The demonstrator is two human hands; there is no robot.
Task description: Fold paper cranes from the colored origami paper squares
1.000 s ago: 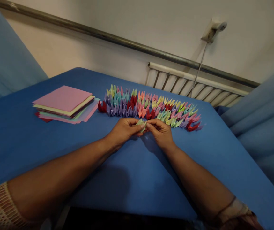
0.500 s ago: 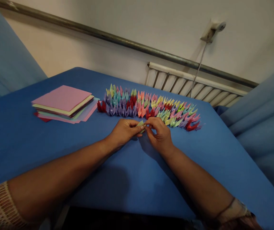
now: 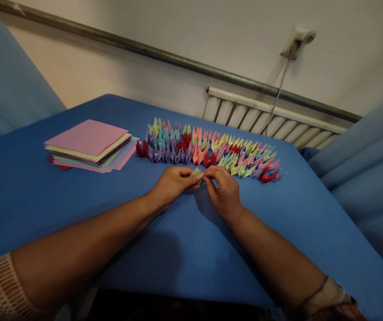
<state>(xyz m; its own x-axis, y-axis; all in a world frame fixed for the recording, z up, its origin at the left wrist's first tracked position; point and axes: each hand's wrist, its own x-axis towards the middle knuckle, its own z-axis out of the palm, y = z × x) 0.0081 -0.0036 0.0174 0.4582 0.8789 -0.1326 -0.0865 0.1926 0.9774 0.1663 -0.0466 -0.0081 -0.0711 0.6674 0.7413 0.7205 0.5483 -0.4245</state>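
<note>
Between my two hands is a small pale green folded paper piece [image 3: 196, 172], mostly covered by fingers. My left hand [image 3: 175, 183] pinches it from the left, thumb on top. My right hand [image 3: 224, 187] is closed at the piece's right end, thumb and forefinger pressed together on its edge. Both hands are just above the blue cloth. Right behind them stand rows of folded paper cranes [image 3: 198, 154] in purple, red, pink, yellow, green and blue.
A stack of square coloured paper [image 3: 87, 137], pink on top, lies at the left on the blue-covered table [image 3: 137, 263]. Behind the table are a radiator [image 3: 245, 111], a metal rail [image 3: 151, 51] and a socket with a cable [image 3: 293, 47]. Blue curtains [image 3: 375, 169] hang at both sides.
My right thumb and forefinger have shifted slightly and come closer together at the paper's edge. My left hand keeps its hold, and everything else is the same.
</note>
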